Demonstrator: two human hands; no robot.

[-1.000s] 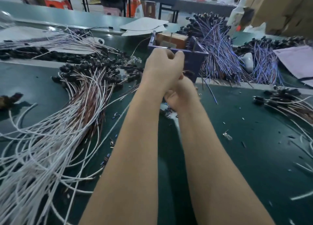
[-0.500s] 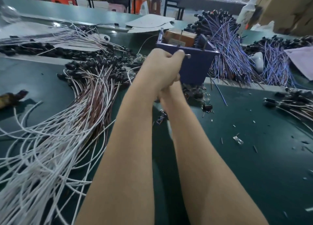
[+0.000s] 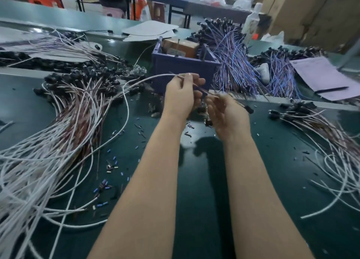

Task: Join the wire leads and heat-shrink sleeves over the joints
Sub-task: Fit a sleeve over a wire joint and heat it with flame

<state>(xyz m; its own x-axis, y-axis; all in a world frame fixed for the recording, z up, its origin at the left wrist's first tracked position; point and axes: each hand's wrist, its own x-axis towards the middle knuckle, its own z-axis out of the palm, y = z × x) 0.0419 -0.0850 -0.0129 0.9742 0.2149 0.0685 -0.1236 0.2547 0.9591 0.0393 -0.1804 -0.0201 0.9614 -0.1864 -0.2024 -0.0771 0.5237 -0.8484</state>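
A crate point(image 3: 183, 73) stands on the table point(image 3: 204, 180) with a box point(image 3: 181, 46) inside it. A heap of wires point(image 3: 58, 126) spreads to its left, wire bundles point(image 3: 233, 63) lie to its right, and further right a pen point(image 3: 331, 89) rests on a paper sheet point(image 3: 323, 73). Just before the crate are the left hand point(image 3: 181, 97) and right hand point(image 3: 228, 114); a wire point(image 3: 144, 80) runs from the heap to the left hand.

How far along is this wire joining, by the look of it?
Possibly done: the smaller wire pile at right, joints too small to see. In hand: left hand pinches a white wire, right hand a black-tipped lead. Left: the large wire pile at left.
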